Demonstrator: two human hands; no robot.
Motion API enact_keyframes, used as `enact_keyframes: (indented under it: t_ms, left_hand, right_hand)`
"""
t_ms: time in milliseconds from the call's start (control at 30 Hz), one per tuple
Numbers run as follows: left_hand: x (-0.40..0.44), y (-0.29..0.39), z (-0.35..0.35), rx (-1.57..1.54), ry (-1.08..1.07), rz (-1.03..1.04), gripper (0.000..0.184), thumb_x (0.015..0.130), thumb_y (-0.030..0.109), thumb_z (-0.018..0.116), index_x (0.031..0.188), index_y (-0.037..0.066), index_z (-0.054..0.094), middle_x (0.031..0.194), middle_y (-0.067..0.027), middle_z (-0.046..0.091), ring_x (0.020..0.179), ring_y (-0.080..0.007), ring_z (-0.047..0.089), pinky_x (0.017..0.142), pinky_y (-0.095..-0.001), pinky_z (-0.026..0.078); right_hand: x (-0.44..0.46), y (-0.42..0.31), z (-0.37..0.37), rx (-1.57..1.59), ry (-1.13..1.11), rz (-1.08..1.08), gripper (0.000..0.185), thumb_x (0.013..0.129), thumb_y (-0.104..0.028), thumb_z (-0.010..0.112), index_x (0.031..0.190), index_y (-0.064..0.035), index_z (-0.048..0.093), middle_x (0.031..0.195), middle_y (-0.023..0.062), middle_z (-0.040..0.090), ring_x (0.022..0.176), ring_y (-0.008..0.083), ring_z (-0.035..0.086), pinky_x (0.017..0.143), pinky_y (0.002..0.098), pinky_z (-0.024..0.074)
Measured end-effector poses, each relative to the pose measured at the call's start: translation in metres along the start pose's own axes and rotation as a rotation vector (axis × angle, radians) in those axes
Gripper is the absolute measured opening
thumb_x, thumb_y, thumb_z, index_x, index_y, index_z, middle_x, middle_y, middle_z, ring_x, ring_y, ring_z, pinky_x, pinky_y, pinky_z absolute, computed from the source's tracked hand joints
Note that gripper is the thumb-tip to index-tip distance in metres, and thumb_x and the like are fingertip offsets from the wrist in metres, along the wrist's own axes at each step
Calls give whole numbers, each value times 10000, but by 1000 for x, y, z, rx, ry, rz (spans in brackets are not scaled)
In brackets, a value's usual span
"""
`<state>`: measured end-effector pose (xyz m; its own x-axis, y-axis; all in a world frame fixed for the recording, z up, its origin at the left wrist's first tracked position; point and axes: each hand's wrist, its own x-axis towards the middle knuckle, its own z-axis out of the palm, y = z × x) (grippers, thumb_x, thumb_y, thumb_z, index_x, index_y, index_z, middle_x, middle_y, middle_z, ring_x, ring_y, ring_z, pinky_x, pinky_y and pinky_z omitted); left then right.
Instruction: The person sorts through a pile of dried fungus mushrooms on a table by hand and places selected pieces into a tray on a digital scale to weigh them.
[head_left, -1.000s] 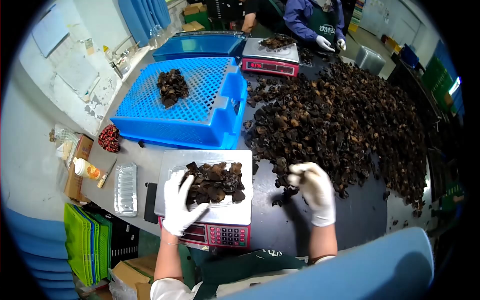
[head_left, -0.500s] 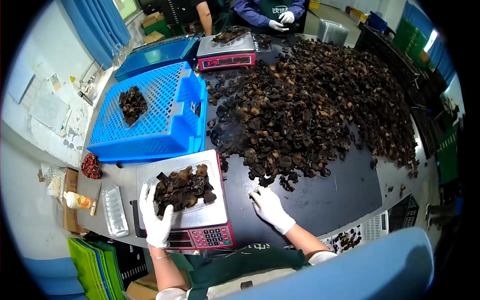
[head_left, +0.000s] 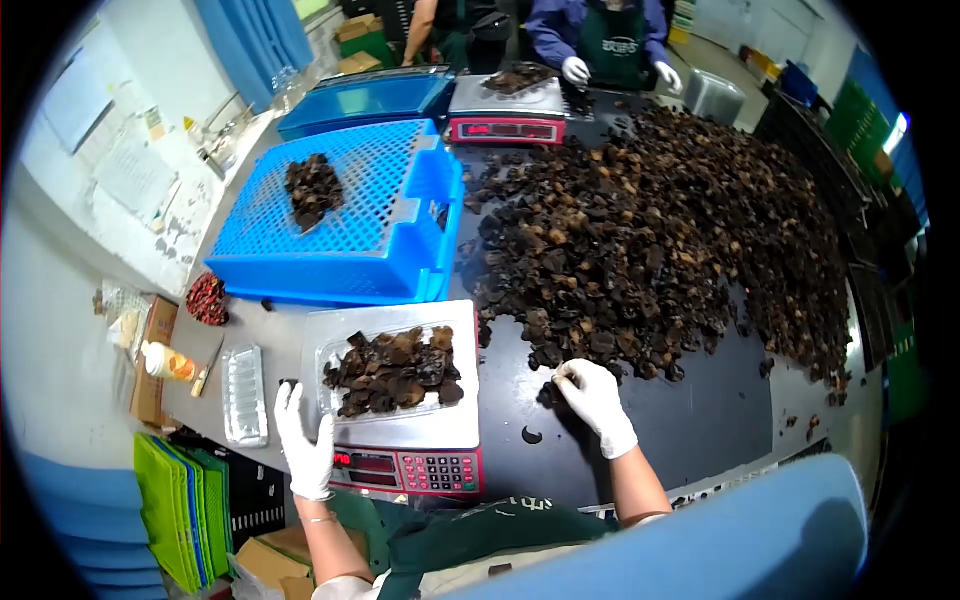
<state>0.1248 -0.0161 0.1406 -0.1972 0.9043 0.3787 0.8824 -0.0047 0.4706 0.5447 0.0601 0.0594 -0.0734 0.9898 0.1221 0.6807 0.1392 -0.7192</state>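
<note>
A clear plastic tray [head_left: 330, 400] of dark wood ear mushrooms [head_left: 392, 372] sits on the red-sided scale [head_left: 440, 432], whose red display is lit. At the scale's left edge, my left hand [head_left: 306, 445], in a white glove, is open with thumb and fingers apart. My right hand [head_left: 595, 402], also gloved, is at the near edge of the large wood ear pile [head_left: 640, 240]. Its fingers are pinched together at a small dark wood ear piece [head_left: 548, 396], partly hidden by the fingertips. Another loose curled piece [head_left: 532, 436] lies nearby on the dark tabletop.
Behind the scale stands an upturned blue crate [head_left: 340, 270] with a filled tray [head_left: 314, 192] on it. An unfilled clear tray [head_left: 245, 395], a knife [head_left: 205, 370] and a bottle [head_left: 168, 362] lie left. Across the table are a second scale [head_left: 508, 130] and two people.
My left hand has moved off the tray to its left side. My right hand has shifted right and its fingers have closed by the pile. The co-worker's gloved hands have moved apart.
</note>
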Motion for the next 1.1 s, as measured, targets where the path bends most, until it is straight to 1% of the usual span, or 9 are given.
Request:
enact_keyframes:
  t_ms: [100,133,367,567,767,833,933,1067,1100]
  left_hand:
    - [1,-6,9,-55,3,-18,582,866,173,692,1392,47,478,1458,-214,409,1343,-379,402,1119,-453,318]
    - [1,-6,12,-60,10,-17,570,869,168,690,1386,44,484,1456,-218,409,1339,-381,407,1116,-452,323]
    - [1,-14,-6,28,123,-26,526,883,133,658,1378,56,501,1450,-213,423,1339,-385,403,1120,-450,320]
    - [-14,-34,-16,-9,167,-123,514,887,144,653,1370,54,501,1443,-211,418,1331,-375,404,1119,-439,314]
    - [-21,-33,-11,-11,172,-113,512,873,96,661,1359,43,509,1401,-187,456,1264,-341,463,1075,-409,367]
    - [-24,-37,-11,-2,183,-109,505,872,80,657,1354,40,512,1352,-168,497,1201,-311,509,1042,-388,399]
    - [-26,-42,-6,-286,133,-224,449,885,27,625,1325,27,534,1056,-60,573,780,-131,485,764,-263,470]
    - [-15,-48,3,-365,85,-299,388,894,58,628,1277,30,570,969,-62,590,738,-153,519,720,-283,475]
    - [-9,-52,9,-372,95,-295,388,894,58,628,1277,30,570,969,-62,590,738,-153,519,720,-283,475]
  right_hand:
    - [19,-39,6,651,54,88,66,853,-48,688,913,-29,669,816,58,680,735,134,656,659,273,509]
    - [27,-62,0,441,140,-50,76,865,-19,683,936,-5,661,814,51,670,726,99,627,649,255,500]
    - [77,-143,30,445,296,-563,137,792,-47,755,884,-64,655,897,64,642,854,219,599,760,330,481]
    - [85,-196,48,546,-1,-502,105,808,-22,736,861,-17,646,852,91,665,765,202,638,686,301,495]
    - [93,-210,55,520,61,-628,115,799,-58,754,878,-29,676,826,78,693,719,195,647,667,299,505]
    - [93,-188,49,478,131,-539,95,811,-35,740,870,-23,667,836,77,679,741,185,638,670,307,508]
    - [89,-145,26,618,38,-171,98,838,-13,698,924,-4,650,848,67,661,804,149,635,730,290,516]
    - [80,-71,15,54,155,-193,235,845,8,664,1074,-18,618,981,71,643,833,164,635,774,287,513]
    - [71,-75,13,109,113,-31,193,858,-19,655,1051,-14,639,970,86,663,835,183,637,787,289,508]
